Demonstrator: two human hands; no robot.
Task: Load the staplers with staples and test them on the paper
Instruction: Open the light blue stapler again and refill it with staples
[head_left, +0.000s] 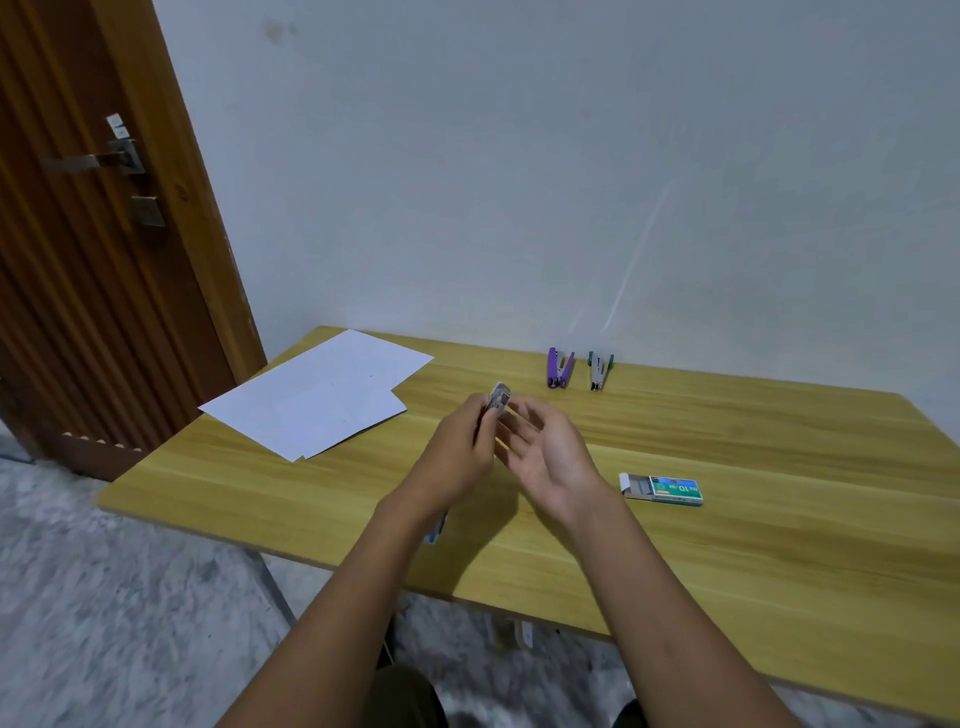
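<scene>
My left hand (457, 457) is closed around a small stapler (500, 398) and holds it above the middle of the wooden table (753, 519); only its metal front end shows above my fingers. My right hand (545, 457) is right beside it, palm turned up, fingers apart and near the stapler. A purple stapler (559, 368) and a green stapler (600, 370) lie opened out near the wall. An open green staple box (665, 488) lies to the right of my right hand. White paper sheets (322, 395) lie at the table's left rear.
A brown wooden door (93, 260) with a metal handle stands to the left. A pale wall runs along the table's far edge. A small blue thing (435, 530) peeks out under my left wrist near the front edge. Grey speckled floor lies below.
</scene>
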